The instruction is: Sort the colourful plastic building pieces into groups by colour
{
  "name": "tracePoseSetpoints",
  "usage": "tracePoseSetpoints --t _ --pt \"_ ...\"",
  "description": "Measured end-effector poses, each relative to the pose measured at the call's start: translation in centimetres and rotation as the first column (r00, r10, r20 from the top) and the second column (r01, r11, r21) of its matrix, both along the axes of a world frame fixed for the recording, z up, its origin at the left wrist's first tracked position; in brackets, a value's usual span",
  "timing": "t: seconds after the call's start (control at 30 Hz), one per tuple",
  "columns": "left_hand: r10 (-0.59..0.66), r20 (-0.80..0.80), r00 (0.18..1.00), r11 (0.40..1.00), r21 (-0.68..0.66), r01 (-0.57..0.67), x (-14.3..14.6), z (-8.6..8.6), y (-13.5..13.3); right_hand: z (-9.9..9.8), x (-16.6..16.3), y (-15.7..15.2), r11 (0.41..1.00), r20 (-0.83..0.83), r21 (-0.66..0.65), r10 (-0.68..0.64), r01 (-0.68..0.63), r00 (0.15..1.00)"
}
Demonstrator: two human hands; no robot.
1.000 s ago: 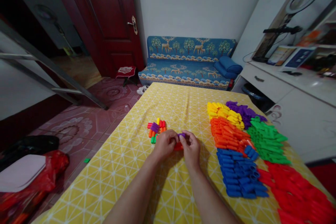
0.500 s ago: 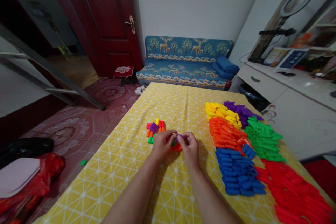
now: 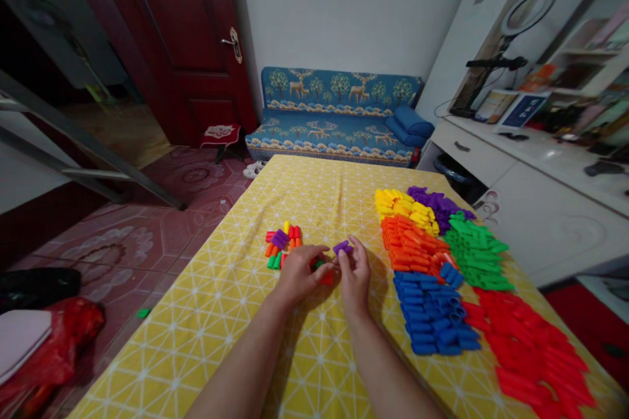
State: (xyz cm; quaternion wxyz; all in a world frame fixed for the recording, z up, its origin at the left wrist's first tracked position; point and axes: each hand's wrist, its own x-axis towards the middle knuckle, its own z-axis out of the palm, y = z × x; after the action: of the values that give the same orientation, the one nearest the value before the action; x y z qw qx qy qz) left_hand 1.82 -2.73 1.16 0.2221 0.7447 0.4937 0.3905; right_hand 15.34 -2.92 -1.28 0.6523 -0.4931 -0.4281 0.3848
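At the far left, a pale flat lid (image 3: pixel 22 344) is seen beside a red plastic bag (image 3: pixel 81 327) on the tiled floor, and a metal frame (image 3: pixel 105 160) is leaned above them. A small green block (image 3: pixel 143 313) is left lying on the tiles. A dark red door (image 3: pixel 191 46) is seen behind, with a low stool (image 3: pixel 221 135) set in front of it and a pair of shoes (image 3: pixel 253 169) placed near the table.

The table is covered by a yellow patterned cloth (image 3: pixel 181 340). On it, a cluster of joined blocks (image 3: pixel 280 240) in red, orange, yellow, green and purple is laid just beside the left hand (image 3: pixel 296 272). The fingers of that hand are curved, thumb and forefinger parted, over red and green pieces (image 3: pixel 326 277) that are partly covered; whether these are gripped cannot be told. Just to their right, a purple piece (image 3: pixel 342 247) is pinched between the thumb and fingers of the right hand (image 3: pixel 354 275). Beyond the table, a blue sofa (image 3: pixel 329 124) is stood against the wall.

Further right, blocks are sorted by colour into touching heaps: a yellow heap (image 3: pixel 405 208), an orange heap (image 3: pixel 410 242), a blue heap (image 3: pixel 430 314), a purple heap (image 3: pixel 435 200), a green heap (image 3: pixel 474 252) and a red heap (image 3: pixel 533 347). At the far right, a ring light (image 3: pixel 506 25) is stood on a white cabinet (image 3: pixel 550 209).
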Motion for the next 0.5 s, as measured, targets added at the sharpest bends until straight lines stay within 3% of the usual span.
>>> tracePoseSetpoints --t 0.17,0.3,0.43,0.5 --pt "-0.041 -0.091 0.995 0.998 0.044 0.046 0.2 0.3 -0.1 1.2 0.1 -1.3 0.999 0.019 0.032 -0.015 0.014 1.000" --pt "-0.021 -0.093 0.995 0.999 0.025 0.023 0.1 0.1 0.0 4.7 2.9 -1.2 0.992 0.070 0.098 -0.082 0.075 0.994" --pt "-0.018 -0.082 0.996 1.000 0.020 0.020 0.0 -0.1 0.1 9.0 10.8 4.5 0.929 0.140 0.273 -0.296 0.250 0.945" --pt "-0.019 -0.075 0.997 1.000 0.019 0.020 0.0 -0.2 0.2 10.4 15.9 9.0 0.912 0.140 0.261 -0.359 0.315 0.923"
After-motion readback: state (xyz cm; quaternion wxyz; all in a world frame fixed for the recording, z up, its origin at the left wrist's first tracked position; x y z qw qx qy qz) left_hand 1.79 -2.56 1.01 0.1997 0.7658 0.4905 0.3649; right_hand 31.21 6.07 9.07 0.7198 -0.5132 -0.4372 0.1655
